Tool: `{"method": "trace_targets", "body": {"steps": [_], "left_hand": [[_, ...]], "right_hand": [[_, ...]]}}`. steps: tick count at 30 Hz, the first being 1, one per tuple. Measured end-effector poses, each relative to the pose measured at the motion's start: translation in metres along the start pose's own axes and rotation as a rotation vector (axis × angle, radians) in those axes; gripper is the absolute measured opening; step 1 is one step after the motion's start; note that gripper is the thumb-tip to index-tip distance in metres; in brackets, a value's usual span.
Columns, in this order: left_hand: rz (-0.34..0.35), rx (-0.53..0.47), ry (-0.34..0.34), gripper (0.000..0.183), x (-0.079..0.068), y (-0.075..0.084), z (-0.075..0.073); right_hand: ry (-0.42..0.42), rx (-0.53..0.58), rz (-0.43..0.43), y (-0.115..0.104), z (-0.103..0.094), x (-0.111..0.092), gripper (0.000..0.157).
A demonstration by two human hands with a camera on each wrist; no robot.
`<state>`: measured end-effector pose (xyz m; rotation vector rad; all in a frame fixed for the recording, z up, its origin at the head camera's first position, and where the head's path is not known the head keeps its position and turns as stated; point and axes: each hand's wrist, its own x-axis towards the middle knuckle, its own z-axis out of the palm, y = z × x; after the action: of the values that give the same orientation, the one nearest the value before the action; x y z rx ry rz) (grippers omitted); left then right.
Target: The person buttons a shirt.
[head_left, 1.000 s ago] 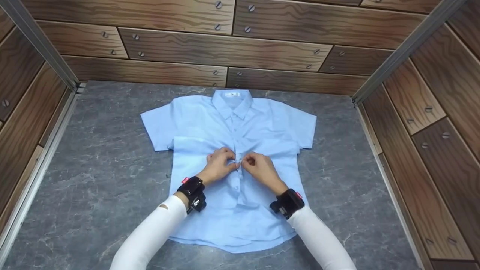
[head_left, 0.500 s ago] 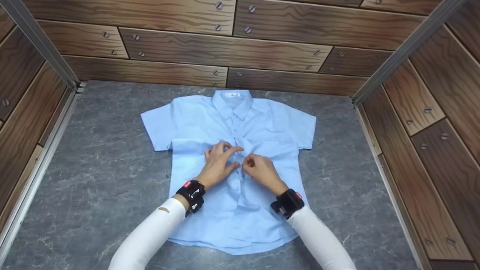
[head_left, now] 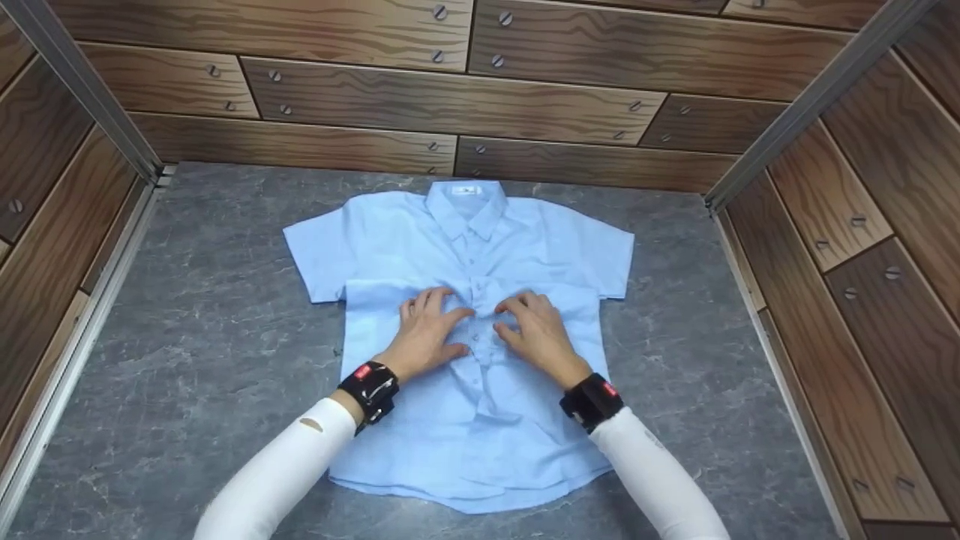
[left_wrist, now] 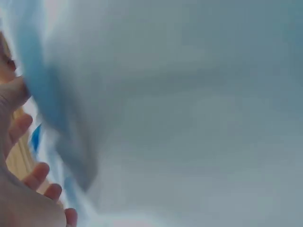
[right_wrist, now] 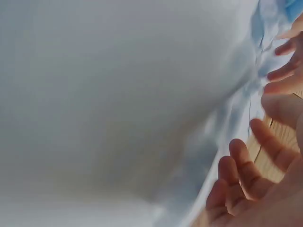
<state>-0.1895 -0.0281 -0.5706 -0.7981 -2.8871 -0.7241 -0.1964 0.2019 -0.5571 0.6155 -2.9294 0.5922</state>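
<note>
A light blue short-sleeved shirt [head_left: 465,450] lies front up, collar [head_left: 466,210] at the far side, with a raised fold across its chest. On the left of the button placket [head_left: 475,379], my left hand [head_left: 426,330] has its thumb and fingers spread, touching or just over the cloth. My right hand [head_left: 536,330] is on the other side of the placket, fingers loosely bent and thumb apart from them. Neither hand pinches anything that I can see. Blurred cloth fills most of both wrist views, with the relaxed fingers [right_wrist: 244,165] of the right hand at one edge.
The shirt lies on a grey marbled table [head_left: 225,315]. Wood-patterned panels [head_left: 360,90] stand behind and at both sides, with metal frame bars [head_left: 817,105] at the corners. White sleeves and black wrist bands [head_left: 369,391] cover the forearms.
My right hand has let go of the placket, its fingers opening and shifting slightly right. The left hand has drawn back a little to the left. A button now shows between the hands.
</note>
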Motion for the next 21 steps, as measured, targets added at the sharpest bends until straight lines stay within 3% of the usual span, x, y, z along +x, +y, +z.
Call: {"method": "trace_targets", "body": {"steps": [3,7,12,19,21], "left_hand": [[-0.009,0.061,-0.034,0.053,-0.003,-0.006,-0.015],[-0.001,0.183,-0.135,0.057,-0.014,-0.013,-0.027],[0.066,0.291,-0.215,0.065,-0.030,-0.015,-0.028],[0.163,0.248,-0.241,0.064,-0.041,-0.014,-0.031],[0.173,0.212,-0.219,0.059,-0.041,-0.014,-0.032]], "right_hand": [[-0.082,-0.081,-0.034,0.006,-0.009,-0.004,0.033],[-0.200,-0.138,-0.066,0.010,-0.011,-0.014,0.042],[-0.211,-0.146,-0.120,0.011,-0.009,-0.028,0.045],[-0.283,-0.096,-0.209,0.008,-0.016,-0.040,0.043],[-0.284,-0.065,-0.223,0.008,-0.019,-0.039,0.039]]}}
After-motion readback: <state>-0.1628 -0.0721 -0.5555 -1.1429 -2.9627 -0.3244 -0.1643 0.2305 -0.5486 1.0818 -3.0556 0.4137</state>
